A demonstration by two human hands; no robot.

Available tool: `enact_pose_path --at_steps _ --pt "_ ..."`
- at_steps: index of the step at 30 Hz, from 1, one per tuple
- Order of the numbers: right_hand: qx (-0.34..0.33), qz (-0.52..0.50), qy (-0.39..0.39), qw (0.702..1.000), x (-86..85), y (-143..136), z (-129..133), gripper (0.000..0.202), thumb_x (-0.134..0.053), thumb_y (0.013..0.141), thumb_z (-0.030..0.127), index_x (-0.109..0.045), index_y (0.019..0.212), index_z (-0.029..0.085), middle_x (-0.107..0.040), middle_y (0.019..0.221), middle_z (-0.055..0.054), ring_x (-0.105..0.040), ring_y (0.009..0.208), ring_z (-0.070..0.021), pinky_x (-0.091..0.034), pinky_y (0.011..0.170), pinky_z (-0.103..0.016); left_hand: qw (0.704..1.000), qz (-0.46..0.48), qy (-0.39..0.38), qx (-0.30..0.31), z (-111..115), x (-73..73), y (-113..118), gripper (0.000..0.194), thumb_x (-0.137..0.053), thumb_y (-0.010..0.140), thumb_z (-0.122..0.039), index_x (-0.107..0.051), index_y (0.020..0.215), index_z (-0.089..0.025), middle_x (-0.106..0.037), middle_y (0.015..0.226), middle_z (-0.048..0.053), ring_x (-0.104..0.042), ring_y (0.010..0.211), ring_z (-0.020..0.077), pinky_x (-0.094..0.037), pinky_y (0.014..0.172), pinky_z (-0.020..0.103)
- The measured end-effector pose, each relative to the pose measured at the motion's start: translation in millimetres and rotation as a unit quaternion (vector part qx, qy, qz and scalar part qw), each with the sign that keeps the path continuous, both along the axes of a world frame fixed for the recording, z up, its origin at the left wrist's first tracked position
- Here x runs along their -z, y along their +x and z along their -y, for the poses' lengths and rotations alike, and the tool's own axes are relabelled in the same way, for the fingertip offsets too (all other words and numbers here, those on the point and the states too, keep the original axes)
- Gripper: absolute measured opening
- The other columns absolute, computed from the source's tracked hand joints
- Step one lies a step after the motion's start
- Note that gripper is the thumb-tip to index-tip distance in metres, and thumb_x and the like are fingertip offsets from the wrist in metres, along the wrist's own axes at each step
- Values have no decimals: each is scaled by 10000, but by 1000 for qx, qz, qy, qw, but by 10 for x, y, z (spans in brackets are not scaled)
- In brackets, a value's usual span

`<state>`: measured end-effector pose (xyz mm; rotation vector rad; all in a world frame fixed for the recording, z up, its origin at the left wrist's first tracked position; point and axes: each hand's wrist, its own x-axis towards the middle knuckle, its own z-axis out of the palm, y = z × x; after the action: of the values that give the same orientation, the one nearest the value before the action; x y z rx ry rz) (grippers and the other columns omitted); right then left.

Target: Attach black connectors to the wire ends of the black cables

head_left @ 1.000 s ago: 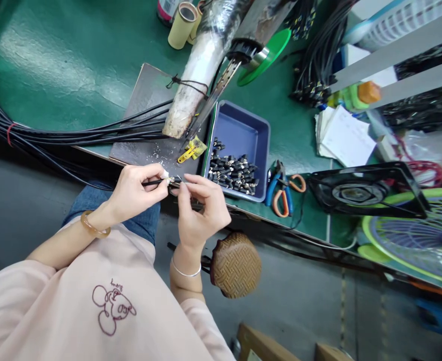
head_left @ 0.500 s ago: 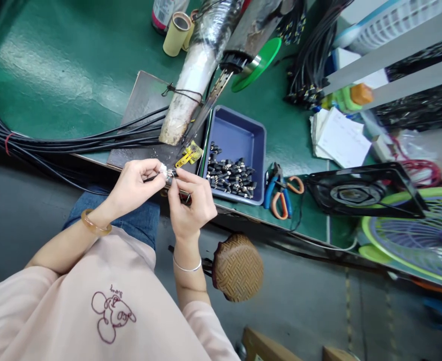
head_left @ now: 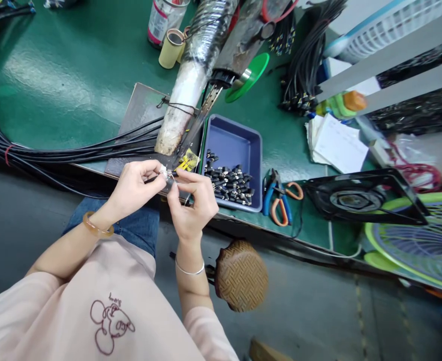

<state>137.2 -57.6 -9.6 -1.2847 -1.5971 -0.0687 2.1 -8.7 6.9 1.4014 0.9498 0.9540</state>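
Observation:
My left hand (head_left: 136, 188) is closed, pinching the end of a black cable (head_left: 151, 179) between thumb and forefinger. White wrapping (head_left: 163, 171) covers a fingertip. My right hand (head_left: 194, 203) meets it at the cable end, with thumb and forefinger pinched on something thin, perhaps a fine wire, too small to make out. Just beyond the fingers, a mounted soldering iron (head_left: 208, 104) points down toward a yellow piece (head_left: 188, 161). A blue-grey tray (head_left: 239, 134) beside my right hand holds many black connectors (head_left: 230, 183).
A bundle of black cables (head_left: 55, 155) runs along the bench edge onto a dark board (head_left: 136, 110). A wrapped pipe (head_left: 183, 90) hangs over it. Rightward are pliers (head_left: 275, 195), scissors (head_left: 281, 208), a black fan (head_left: 364, 198) and papers (head_left: 337, 143). A stool (head_left: 241, 276) stands below.
The camera view has shifted slightly, so the bench items sit a little lower in the picture. Both hands stay together at the cable end, the fingers barely moved.

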Motion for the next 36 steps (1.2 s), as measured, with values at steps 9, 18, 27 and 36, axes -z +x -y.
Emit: enact_pose_path --at_steps 9,18,27,36 --pt "-7 -19 -7 1000 -35 32 -68 136 -643 861 114 -596 810 231 -742 983 -34 -726 904 -173 -644 776 -349 1000 -3 2 -14 -52 -45 41 146 -584 759 -261 -550 667 -153 -503 610 -21 -454 581 81 -383 543 187" --pt "-6 -9 0 1000 -78 13 -55 147 -658 845 94 -606 816 228 -735 977 -34 -730 897 -163 -651 782 -328 1000 14 -3 -9 -63 -39 38 152 -583 778 -267 -566 685 -148 -525 633 -21 -459 586 78 -389 551 186" --pt "-19 56 2 998 -41 68 18 154 -644 867 107 -579 826 241 -747 962 -48 -741 838 -152 -645 694 -285 1000 -5 -22 12 -21 -7 -2 162 -581 762 -246 -521 637 -161 -395 585 -52 -332 542 67 -273 500 197" --pt "60 -145 -53 986 -137 62 188 32 -623 935 216 -652 948 222 -718 746 35 -641 506 -73 -437 419 -179 998 -40 45 21 109 -70 -32 164 -548 814 -209 -552 660 -153 -398 573 -53 -344 560 71 -290 524 204"
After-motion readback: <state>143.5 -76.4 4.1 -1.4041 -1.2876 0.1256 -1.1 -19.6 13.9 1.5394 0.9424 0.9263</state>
